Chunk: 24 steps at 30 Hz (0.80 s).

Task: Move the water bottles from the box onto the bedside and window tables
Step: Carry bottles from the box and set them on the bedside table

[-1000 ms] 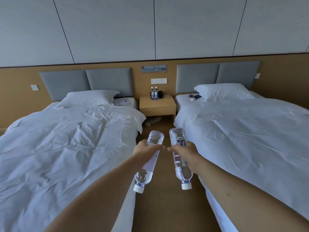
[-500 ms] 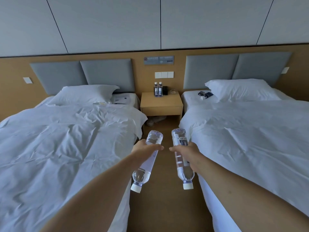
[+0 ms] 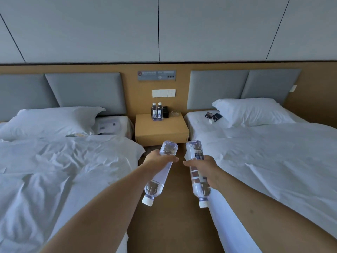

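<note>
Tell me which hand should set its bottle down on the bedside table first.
Probably left, narrowly. The bedside table has bare top at its left and front; two bottles stand at the back, a glass dish right. The left hand faces that bare part; the right hand is equally near.

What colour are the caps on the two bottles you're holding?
White, on both bottles; the caps point toward the head camera.

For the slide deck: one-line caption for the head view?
Left hand and right hand each carry a water bottle toward the bedside table, between two beds.
</note>
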Each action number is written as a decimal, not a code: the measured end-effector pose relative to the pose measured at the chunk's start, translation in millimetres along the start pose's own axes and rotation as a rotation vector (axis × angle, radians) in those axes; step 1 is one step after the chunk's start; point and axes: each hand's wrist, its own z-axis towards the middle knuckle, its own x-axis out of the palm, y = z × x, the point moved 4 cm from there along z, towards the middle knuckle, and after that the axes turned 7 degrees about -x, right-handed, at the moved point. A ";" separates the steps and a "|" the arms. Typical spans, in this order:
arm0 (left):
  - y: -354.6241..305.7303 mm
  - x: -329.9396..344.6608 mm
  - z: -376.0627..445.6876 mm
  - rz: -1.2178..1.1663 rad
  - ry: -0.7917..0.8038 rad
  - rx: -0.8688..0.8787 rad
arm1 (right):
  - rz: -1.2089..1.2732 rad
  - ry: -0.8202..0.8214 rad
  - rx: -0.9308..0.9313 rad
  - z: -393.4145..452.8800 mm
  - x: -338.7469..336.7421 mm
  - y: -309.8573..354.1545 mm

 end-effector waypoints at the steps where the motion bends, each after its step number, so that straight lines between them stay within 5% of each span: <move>1: -5.2 -2.1 14.9 0.003 0.014 -0.002 | 0.001 0.000 0.009 13.0 3.3 3.9; 18: -93.8 -24.3 275.7 0.016 -0.015 -0.134 | 0.061 0.104 0.099 305.5 49.0 71.2; 24: -139.4 -35.5 364.6 0.009 0.061 -0.301 | -0.035 0.183 0.153 417.0 45.9 107.9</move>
